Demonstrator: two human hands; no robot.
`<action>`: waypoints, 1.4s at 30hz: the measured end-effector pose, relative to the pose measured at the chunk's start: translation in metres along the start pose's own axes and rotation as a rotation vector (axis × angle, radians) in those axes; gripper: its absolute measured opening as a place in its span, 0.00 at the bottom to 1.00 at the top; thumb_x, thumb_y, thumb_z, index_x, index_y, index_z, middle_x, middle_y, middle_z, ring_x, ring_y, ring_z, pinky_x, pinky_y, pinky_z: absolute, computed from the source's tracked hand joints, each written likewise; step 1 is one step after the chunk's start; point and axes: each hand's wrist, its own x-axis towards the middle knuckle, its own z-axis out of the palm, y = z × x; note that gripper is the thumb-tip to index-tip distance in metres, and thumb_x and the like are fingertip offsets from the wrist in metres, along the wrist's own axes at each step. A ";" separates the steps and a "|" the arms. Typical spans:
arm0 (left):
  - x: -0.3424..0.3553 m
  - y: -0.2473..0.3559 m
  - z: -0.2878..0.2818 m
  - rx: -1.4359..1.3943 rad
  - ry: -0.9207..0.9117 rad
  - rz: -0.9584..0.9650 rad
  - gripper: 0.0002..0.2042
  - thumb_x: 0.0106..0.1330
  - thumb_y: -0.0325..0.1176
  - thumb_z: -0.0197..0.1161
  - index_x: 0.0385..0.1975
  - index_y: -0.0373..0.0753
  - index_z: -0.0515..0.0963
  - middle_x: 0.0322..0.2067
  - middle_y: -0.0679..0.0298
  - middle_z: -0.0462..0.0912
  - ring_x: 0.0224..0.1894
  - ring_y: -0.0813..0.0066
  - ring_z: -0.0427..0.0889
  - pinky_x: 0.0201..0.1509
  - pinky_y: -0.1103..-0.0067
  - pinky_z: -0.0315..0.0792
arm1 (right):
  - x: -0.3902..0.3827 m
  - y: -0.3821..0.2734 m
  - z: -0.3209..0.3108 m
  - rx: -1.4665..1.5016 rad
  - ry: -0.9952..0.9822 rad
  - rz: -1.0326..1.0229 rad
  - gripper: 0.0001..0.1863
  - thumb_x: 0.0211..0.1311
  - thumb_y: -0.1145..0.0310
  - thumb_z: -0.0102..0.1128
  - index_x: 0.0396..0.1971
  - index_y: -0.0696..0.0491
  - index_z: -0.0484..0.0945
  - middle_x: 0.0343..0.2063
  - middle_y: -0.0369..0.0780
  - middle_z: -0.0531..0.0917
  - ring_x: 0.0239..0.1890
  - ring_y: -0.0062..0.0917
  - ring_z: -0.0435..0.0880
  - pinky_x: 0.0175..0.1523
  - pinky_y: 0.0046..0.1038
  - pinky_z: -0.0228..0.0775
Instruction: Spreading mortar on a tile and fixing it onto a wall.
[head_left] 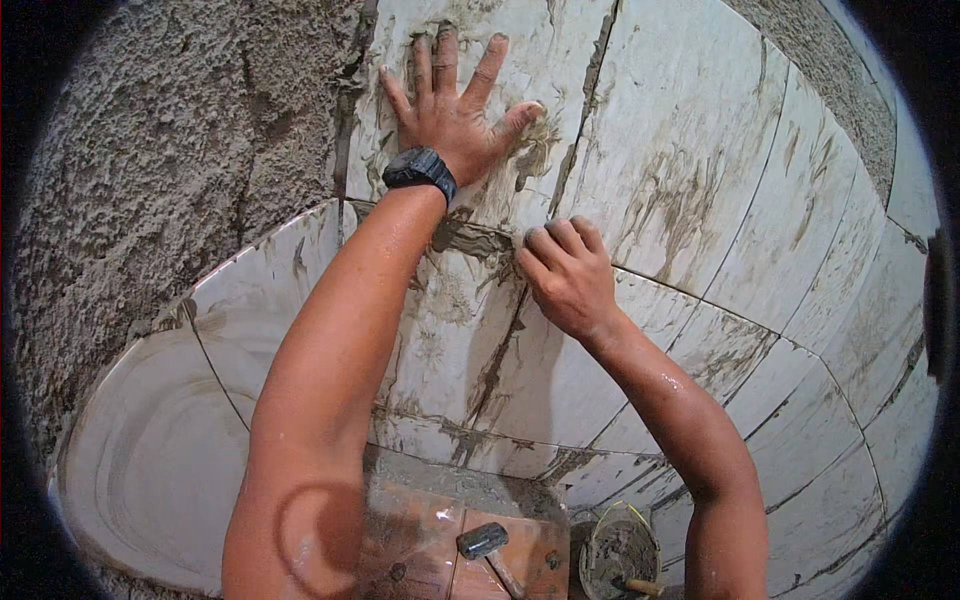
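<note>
My left hand (455, 130), with a black watch (420, 170) on its wrist, lies flat on a mortar-smeared white wall tile (550, 75). Its fingers are spread. Lower and to the right, my right hand (572, 275) is closed, its fingertips curled against the wall where several tile joints meet. Whatever those fingers may hold is hidden. Grey mortar fills part of the horizontal joint (470, 240) between my hands. Wet grey smears mark the tiles above and below it.
Rough bare mortar wall (170, 150) spans the left. Smeared white tiles (690, 140) continue to the right. Below lie reddish-brown tiles (410, 530) with a black-headed mallet (483, 541) on them. Beside them stands a bucket (620, 548) of mortar, with a tool handle (643, 586) at its rim.
</note>
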 end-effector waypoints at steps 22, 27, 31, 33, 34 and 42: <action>-0.002 0.002 -0.003 -0.019 -0.055 -0.023 0.41 0.61 0.77 0.40 0.74 0.70 0.48 0.74 0.51 0.47 0.76 0.43 0.41 0.70 0.37 0.33 | 0.013 0.002 -0.011 0.017 -0.161 -0.123 0.05 0.49 0.66 0.58 0.24 0.50 0.78 0.31 0.35 0.75 0.43 0.28 0.74 0.54 0.32 0.67; 0.002 0.009 -0.012 0.054 -0.135 -0.054 0.42 0.61 0.77 0.39 0.74 0.68 0.45 0.75 0.51 0.45 0.76 0.44 0.40 0.71 0.38 0.35 | 0.011 0.001 -0.013 0.020 -0.205 -0.035 0.04 0.50 0.65 0.58 0.24 0.49 0.78 0.32 0.35 0.76 0.45 0.28 0.74 0.57 0.36 0.65; 0.004 0.009 -0.028 0.054 -0.201 -0.052 0.42 0.60 0.77 0.40 0.75 0.68 0.45 0.75 0.51 0.46 0.76 0.45 0.40 0.71 0.39 0.38 | 0.004 0.002 -0.029 0.091 -0.106 0.172 0.08 0.49 0.67 0.62 0.30 0.50 0.80 0.34 0.37 0.77 0.46 0.32 0.75 0.56 0.38 0.65; 0.008 0.009 -0.037 0.079 -0.294 -0.051 0.43 0.60 0.76 0.44 0.75 0.67 0.45 0.74 0.50 0.47 0.76 0.44 0.41 0.70 0.39 0.43 | -0.006 0.005 -0.045 0.159 -0.054 0.285 0.09 0.49 0.67 0.64 0.33 0.50 0.80 0.35 0.38 0.77 0.46 0.33 0.76 0.56 0.39 0.64; 0.011 0.010 -0.042 0.085 -0.300 -0.047 0.43 0.60 0.76 0.44 0.75 0.67 0.45 0.74 0.50 0.47 0.76 0.44 0.41 0.70 0.39 0.43 | -0.015 0.006 -0.053 0.165 -0.069 0.347 0.11 0.49 0.67 0.65 0.34 0.51 0.80 0.35 0.39 0.77 0.45 0.35 0.76 0.55 0.39 0.64; 0.028 -0.008 -0.088 -0.036 -0.508 0.073 0.35 0.63 0.50 0.66 0.70 0.56 0.61 0.69 0.45 0.57 0.69 0.43 0.60 0.67 0.60 0.65 | -0.126 -0.059 -0.128 0.452 -0.314 0.638 0.14 0.51 0.65 0.67 0.39 0.52 0.81 0.36 0.43 0.79 0.43 0.40 0.76 0.50 0.40 0.66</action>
